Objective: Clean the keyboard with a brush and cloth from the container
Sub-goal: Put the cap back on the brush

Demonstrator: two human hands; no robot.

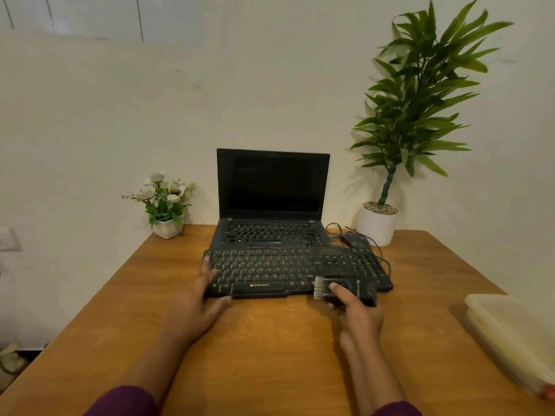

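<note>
Right hand (359, 316) is wrapped around the brush (348, 291), bristles pointing left at the keyboard's (270, 267) near edge. Left hand (195, 304) lies flat, fingers straight, pressing the keyboard's left end down on the table (270, 355). The lidded container (516, 328) sits well off to the right; no cloth in sight. Risk now: a stroke away from the body could flick dust into the open laptop (271, 232) right behind the keyboard. Push too hard and keycaps may pop, or the brush may catch the mouse (354, 241) cable beyond.
</note>
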